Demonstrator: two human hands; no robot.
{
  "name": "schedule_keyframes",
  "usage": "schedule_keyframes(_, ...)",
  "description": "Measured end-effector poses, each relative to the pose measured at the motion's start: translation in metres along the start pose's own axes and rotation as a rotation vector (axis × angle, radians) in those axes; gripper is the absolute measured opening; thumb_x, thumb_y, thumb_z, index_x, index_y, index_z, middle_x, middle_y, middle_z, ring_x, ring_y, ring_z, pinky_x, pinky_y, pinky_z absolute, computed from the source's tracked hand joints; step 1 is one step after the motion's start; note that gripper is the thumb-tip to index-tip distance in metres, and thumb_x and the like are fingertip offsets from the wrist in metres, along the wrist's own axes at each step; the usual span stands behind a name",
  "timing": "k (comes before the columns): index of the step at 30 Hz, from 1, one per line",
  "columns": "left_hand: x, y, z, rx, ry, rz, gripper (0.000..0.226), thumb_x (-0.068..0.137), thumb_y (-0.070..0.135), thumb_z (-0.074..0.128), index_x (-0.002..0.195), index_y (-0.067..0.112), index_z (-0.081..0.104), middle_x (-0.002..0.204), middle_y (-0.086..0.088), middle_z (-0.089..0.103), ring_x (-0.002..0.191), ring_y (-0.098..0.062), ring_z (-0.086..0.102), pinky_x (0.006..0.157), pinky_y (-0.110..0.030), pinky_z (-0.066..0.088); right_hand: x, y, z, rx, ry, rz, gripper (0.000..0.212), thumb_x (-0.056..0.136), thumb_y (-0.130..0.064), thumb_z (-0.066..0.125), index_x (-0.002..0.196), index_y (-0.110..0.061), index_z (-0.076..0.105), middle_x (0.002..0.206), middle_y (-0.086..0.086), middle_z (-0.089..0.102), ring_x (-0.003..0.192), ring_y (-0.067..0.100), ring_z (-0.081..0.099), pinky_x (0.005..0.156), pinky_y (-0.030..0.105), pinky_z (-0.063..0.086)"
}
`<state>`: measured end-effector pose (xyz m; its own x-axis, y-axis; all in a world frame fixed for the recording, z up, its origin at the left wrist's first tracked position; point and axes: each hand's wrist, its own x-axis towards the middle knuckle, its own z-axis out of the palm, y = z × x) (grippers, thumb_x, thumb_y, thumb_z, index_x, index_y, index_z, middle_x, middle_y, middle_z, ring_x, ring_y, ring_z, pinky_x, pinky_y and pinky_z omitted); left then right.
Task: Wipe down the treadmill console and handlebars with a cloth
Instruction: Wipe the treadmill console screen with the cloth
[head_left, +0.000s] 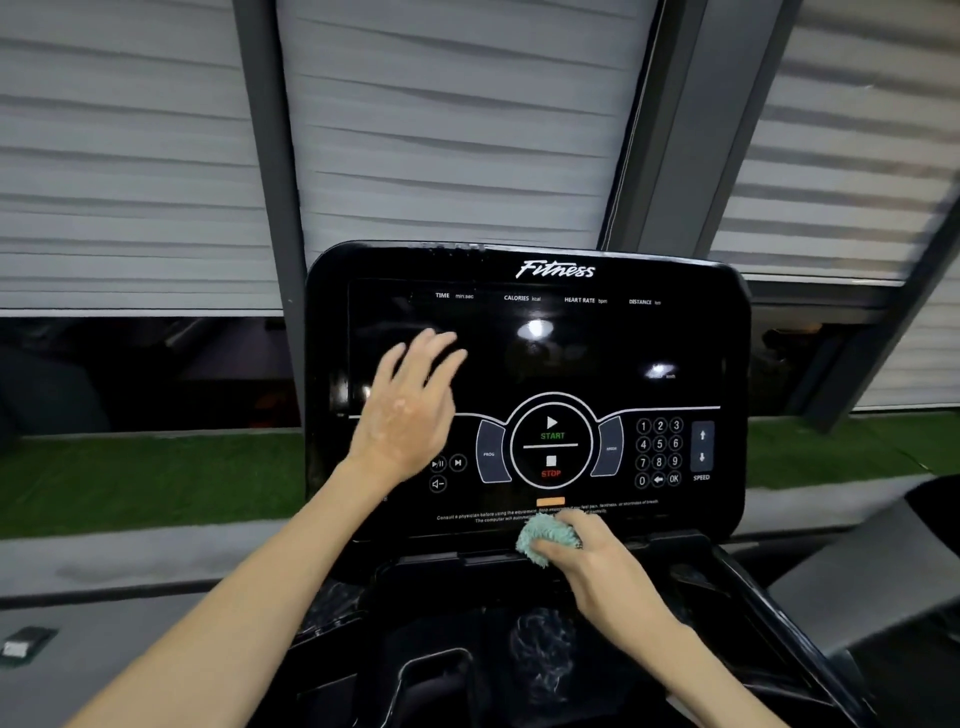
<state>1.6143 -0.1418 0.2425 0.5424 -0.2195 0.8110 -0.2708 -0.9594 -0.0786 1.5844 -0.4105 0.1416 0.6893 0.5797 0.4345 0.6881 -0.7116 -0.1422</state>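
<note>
Teal cloth (540, 538) gripped in right hand (597, 556) at treadmill console (597, 353) lower edge; left hand (410, 410) spread-fingered before it.

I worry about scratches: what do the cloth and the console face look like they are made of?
The cloth is pale green with a shaggy, tufted pile, so it is likely microfibre or chenille and looks soft. The console face is smooth, glossy black, probably plastic or acrylic, though glass cannot be ruled out. It mirrors lights as bright spots, and its labels look printed.
</note>
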Motion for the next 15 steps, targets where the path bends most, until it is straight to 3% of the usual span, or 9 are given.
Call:
schedule_keyframes(3,0.046,0.015,0.006,-0.104,0.026,0.106,0.035,0.09,0.006,0.05,0.123,0.002,0.062,0.128,-0.013,0.059,0.114,-0.025,0.059,0.098,-0.04,0.048,-0.01,0.034,-0.01,-0.025,0.022,0.053,0.037,0.068,-0.001,0.083,0.096,-0.024,0.075,0.107,0.002,0.059,0.086,0.023,0.062,0.064,0.026,0.055)
schedule_keyframes(6,0.085,0.023,0.009,-0.108,0.055,0.16,0.03,0.087,0.005,0.052,0.114,0.004,0.066,0.109,-0.01,0.065,0.079,-0.026,0.063,0.065,-0.037,0.055,-0.023,0.071,-0.022,-0.082,0.027,0.148,0.041,0.065,0.001,0.083,0.095,-0.026,0.076,0.106,0.003,0.057,0.08,0.023,0.06,0.061,0.03,0.056)
schedule_keyframes(8,0.103,0.025,0.015,-0.044,0.061,0.157,0.031,0.087,0.008,0.053,0.116,0.004,0.063,0.111,-0.012,0.063,0.09,-0.03,0.061,0.072,-0.042,0.053,-0.024,0.08,-0.029,-0.123,0.027,0.204,0.045,0.061,0.002,0.084,0.096,-0.025,0.076,0.103,0.006,0.057,0.078,0.023,0.06,0.056,0.03,0.056)
schedule_keyframes(12,0.11,0.027,0.032,0.162,-0.069,0.037,0.055,0.099,0.029,0.041,0.146,0.0,0.036,0.154,-0.017,0.034,0.14,-0.032,0.034,0.113,-0.045,0.031,-0.016,0.084,-0.031,-0.19,0.055,0.241,0.055,0.045,0.013,0.08,0.087,-0.022,0.075,0.095,0.007,0.058,0.07,0.021,0.053,0.053,0.027,0.053)
schedule_keyframes(15,0.103,0.033,0.043,0.247,-0.146,-0.02,0.061,0.103,0.035,0.028,0.154,0.002,0.017,0.163,-0.016,0.012,0.15,-0.03,0.014,0.118,-0.044,0.02,-0.02,0.089,-0.027,-0.128,0.041,0.153,0.053,0.052,0.01,0.081,0.091,-0.024,0.074,0.092,0.004,0.058,0.069,0.019,0.053,0.056,0.026,0.053)
